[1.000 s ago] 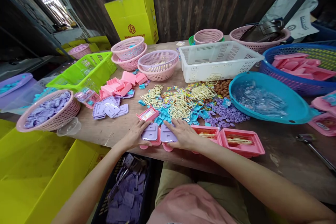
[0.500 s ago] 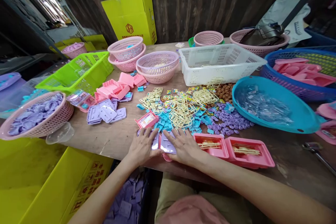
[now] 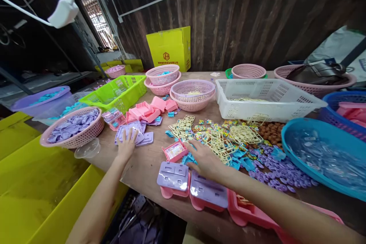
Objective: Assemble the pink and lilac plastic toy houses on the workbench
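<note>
Left hand (image 3: pixel 127 145) on purple lids (image 3: pixel 145 138), right hand (image 3: pixel 204 160) at blue pieces (image 3: pixel 187 159) — grips apart (flat).

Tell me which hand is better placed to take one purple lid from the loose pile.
Left, I think. The left hand rests on the purple lids, fingers spread. The right hand is apart from them, at the blue pieces.

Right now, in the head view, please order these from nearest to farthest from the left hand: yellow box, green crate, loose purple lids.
1. Loose purple lids: under the left hand, touching it.
2. Green crate: farther back, to the left.
3. Yellow box: farthest back, right of the crate.
</note>
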`<state>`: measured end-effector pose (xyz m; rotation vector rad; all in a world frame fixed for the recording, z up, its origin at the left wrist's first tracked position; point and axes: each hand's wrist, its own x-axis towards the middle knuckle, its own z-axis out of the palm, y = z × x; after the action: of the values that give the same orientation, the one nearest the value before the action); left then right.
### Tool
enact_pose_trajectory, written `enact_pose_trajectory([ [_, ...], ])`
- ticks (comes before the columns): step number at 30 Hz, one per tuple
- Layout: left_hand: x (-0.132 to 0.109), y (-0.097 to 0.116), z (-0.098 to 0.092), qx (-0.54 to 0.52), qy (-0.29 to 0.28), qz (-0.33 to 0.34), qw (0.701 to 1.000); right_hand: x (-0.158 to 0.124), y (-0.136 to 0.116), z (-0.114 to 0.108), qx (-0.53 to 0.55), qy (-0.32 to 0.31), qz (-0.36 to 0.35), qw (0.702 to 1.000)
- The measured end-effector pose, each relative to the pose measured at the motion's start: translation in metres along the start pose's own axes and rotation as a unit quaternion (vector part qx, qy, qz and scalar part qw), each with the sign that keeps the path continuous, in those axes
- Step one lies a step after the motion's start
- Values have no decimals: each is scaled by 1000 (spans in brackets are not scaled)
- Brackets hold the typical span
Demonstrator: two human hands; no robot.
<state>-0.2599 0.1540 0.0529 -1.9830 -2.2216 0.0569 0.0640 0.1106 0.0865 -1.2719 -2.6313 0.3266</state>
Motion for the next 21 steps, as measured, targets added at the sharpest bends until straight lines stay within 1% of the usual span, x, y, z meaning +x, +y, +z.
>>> enact_pose_trajectory([
  [2, 14, -15, 10, 8, -18, 100, 995, 40, -5, 5, -15, -18, -44, 999],
  [3, 20, -19, 13, 6, -26, 142, 989, 62, -10, 11, -24, -33, -63, 997],
  [4, 26, -21, 14, 3, -34, 171, 985, 85, -15, 18, -29, -42, -76, 996],
  [5, 31, -22, 14, 0, -41, 187, 981, 106, -21, 26, -33, -48, -85, 995],
  [7, 39, -22, 11, 0, -48, 199, 979, 146, -35, 44, -32, -56, -93, 994],
  [9, 41, -23, 4, 2, -47, 198, 979, 177, -48, 62, -31, -63, -92, 993],
  [12, 28, -28, -6, 8, -28, 156, 987, 206, -62, 84, -31, -73, -87, 993],
  [14, 11, -29, -10, -4, -26, 100, 995, 217, -64, 94, -32, -86, -82, 992],
  [16, -8, -27, -10, -44, -62, 17, 997, 226, -60, 99, -33, -108, -86, 990],
  [19, -32, -20, -3, -73, -148, -107, 980, 236, -48, 97, -24, -153, -123, 980],
  [21, -40, -18, 2, -51, -178, -145, 972, 239, -42, 92, -14, -169, -141, 975],
])
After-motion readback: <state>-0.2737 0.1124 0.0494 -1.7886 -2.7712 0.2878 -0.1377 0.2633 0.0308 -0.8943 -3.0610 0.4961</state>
